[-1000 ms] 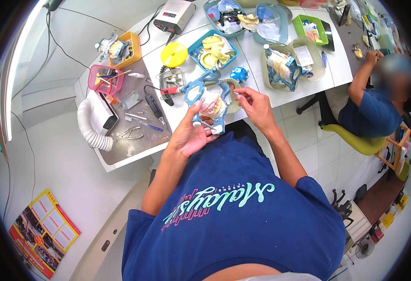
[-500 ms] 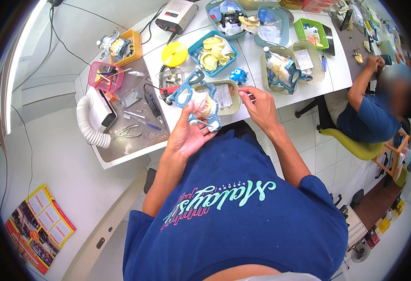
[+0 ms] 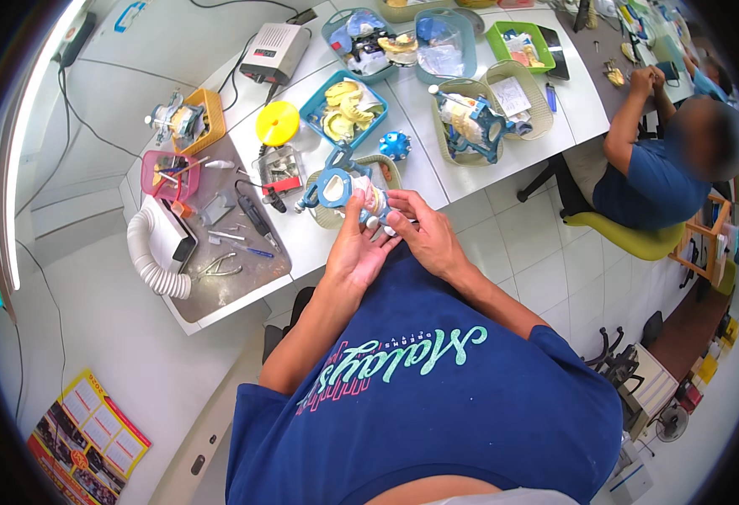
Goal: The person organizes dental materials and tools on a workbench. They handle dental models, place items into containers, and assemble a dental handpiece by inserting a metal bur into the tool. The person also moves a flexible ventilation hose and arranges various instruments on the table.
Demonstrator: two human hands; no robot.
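blue articulator [image 3: 334,188] w/ dental model [image 3: 375,200] is being held by l hand [image 3: 355,252] near counter [image 3: 426,182] edge, pale green basket [image 3: 325,221] being partly hidden by it. it's being gripped btwn l thumb & fingers. its rt side is being reached by r hand [image 3: 430,241], fingers bent; whether anything's being pinched there can't be told.
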